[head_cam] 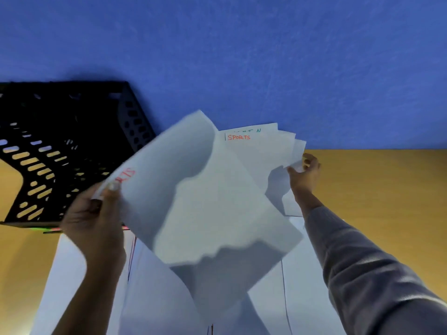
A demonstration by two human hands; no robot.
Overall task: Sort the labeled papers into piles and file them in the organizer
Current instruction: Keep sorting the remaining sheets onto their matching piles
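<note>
My left hand (96, 213) pinches the corner of a white sheet (169, 184) with red lettering, held up and tilted above the desk. My right hand (303, 174) grips the right edge of a fanned stack of papers (261, 151). The top sheet of that stack reads SPORTS in red; a sheet behind it shows green letters. The black perforated organizer (60, 146) stands at the left against the wall, just behind my left hand. More white papers (309, 274) lie flat on the desk beneath both hands.
A yellow wooden desk (387, 184) meets a blue wall (242, 56) at the back. Thin coloured pens (52, 229) lie along the organizer's front base. My grey sleeve (362, 269) crosses the lower right.
</note>
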